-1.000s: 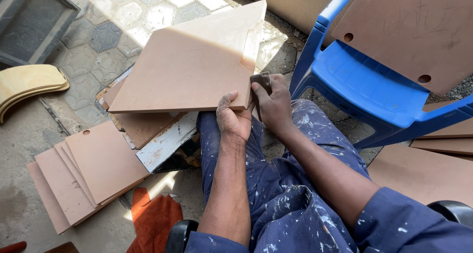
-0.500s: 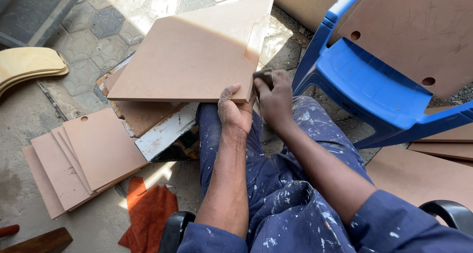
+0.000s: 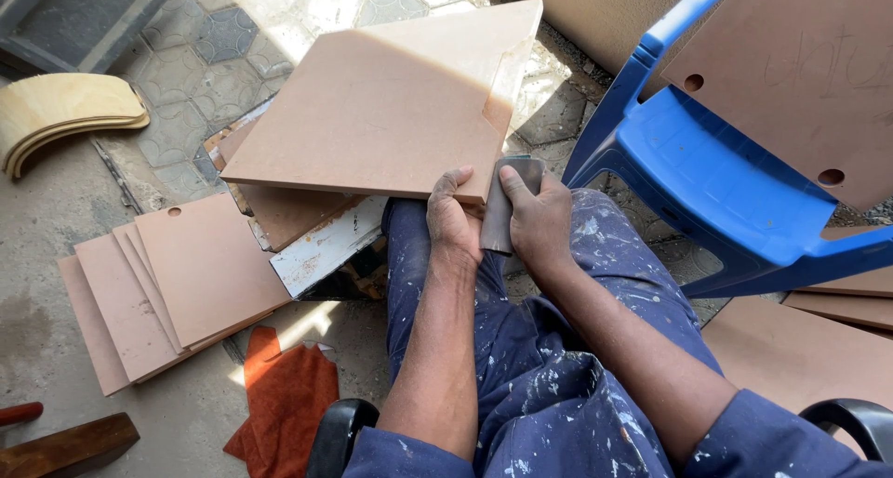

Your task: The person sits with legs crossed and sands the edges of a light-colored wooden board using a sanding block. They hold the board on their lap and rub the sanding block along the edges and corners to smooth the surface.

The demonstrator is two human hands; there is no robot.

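Note:
A square tan board (image 3: 381, 115) rests tilted on my lap, its far corner in sunlight. My left hand (image 3: 453, 219) grips its near corner, thumb on top. My right hand (image 3: 538, 219) presses a folded grey piece of sandpaper (image 3: 502, 208) against the board's right edge beside the left hand. Both forearms come up from blue paint-spattered trousers (image 3: 549, 376).
A stack of tan boards (image 3: 172, 283) lies on the concrete at left, more boards (image 3: 288, 213) under the held one. A blue plastic chair (image 3: 735, 190) at right carries a large board (image 3: 800, 59). An orange rag (image 3: 284, 404) and curved plywood pieces (image 3: 60, 115) lie on the ground.
The board has tilted slightly and the view shifted left. My right hand with the sandpaper has slid a little along the board's edge; the left hand keeps its grip.

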